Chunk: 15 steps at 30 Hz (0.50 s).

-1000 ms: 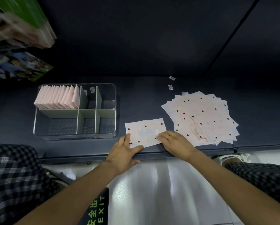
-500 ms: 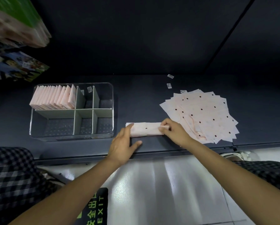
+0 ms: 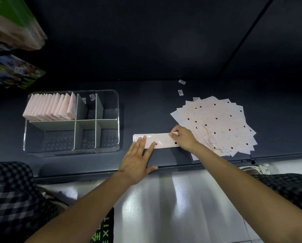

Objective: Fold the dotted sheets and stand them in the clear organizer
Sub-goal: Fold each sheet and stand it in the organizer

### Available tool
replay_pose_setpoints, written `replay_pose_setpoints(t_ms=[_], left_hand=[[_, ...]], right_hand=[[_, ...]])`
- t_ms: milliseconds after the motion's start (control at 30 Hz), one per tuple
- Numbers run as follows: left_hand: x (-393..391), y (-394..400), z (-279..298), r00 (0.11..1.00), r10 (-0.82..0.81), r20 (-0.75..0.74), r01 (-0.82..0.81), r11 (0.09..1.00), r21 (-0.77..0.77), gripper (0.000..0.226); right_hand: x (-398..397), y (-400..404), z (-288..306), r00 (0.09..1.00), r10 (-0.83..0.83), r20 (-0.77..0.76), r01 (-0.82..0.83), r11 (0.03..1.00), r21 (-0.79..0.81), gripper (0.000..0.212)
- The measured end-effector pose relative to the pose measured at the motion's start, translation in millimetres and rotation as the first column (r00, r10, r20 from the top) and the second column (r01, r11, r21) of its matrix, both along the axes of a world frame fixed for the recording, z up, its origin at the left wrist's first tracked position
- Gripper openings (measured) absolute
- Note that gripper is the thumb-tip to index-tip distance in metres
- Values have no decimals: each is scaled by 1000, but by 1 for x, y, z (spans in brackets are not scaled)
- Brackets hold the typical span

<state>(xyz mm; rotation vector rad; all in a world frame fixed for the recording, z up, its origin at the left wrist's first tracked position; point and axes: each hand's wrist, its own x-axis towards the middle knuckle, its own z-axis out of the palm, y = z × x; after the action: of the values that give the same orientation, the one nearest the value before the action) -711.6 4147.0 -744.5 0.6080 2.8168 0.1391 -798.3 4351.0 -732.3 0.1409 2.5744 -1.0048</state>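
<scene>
The folded dotted sheet (image 3: 161,140) is laid flat as a narrow strip on the dark shelf (image 3: 146,106), its long axis running from 9 to 3 o'clock, with dark dots seen along its near edge. Its left end is pressed down by the straight, flat fingers of the left hand (image 3: 138,159); its right end is pinched by the curled fingers of the right hand (image 3: 183,137). The clear organizer (image 3: 117,120) is stood at 9 o'clock of the strip, well apart, with folded pink sheets (image 3: 50,107) stood upright in its far-left compartment. A fanned pile of unfolded sheets (image 3: 216,123) is spread at 3 o'clock, just beside the right hand. A pale glossy floor (image 3: 173,207) is seen below the shelf edge. Compared with half a second ago, the strip is flattened further and the left fingers are laid over its end.
</scene>
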Motion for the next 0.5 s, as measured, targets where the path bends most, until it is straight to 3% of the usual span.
replay_pose_setpoints(t_ms=[200,300,367,500], left_hand=[[-3,-4,-5,998,-54,13,55,996,-76,78],[-4,-3,-5,999,-47,13,48,996,-71,77],[-4,-1,-5,999,-39,20,40,997,-63,78],[-5,-2,-3,998,-30,47,32,998,-46,77]], right_hand=[[8,-7,5,998,-58,-37,62,992,106,9],[28,-18,11,934,66,-350,88,910,406,22],[43,-30,12,857,218,-467,-31,926,376,26],[74,-43,1,818,470,-332,-424,882,205,38]])
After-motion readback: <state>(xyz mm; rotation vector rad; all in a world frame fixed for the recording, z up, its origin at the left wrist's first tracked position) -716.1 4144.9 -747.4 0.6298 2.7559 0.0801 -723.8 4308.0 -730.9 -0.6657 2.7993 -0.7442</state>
